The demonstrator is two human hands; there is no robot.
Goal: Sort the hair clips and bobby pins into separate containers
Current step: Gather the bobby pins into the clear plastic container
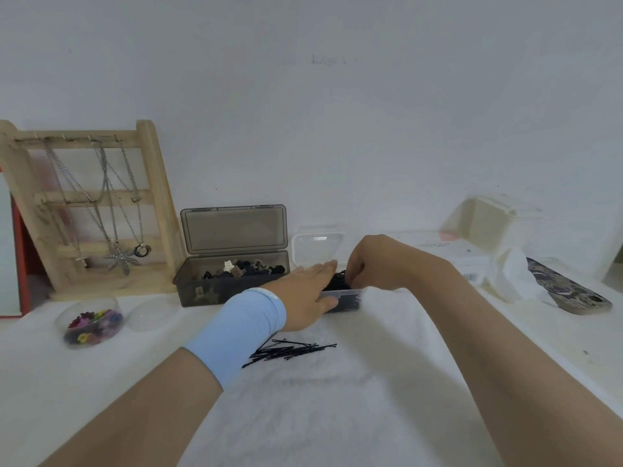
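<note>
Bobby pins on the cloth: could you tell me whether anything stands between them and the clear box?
Only the left hand, resting against the clear box just beyond the bobby pins; nothing else visible intervenes.

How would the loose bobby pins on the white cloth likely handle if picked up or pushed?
The bobby pins look thin and wiry, so probably light and stiff. They lie crisscrossed in a loose bundle, so a pinch may lift only some. On the fuzzy white cloth they would likely drag rather than slide.
</note>
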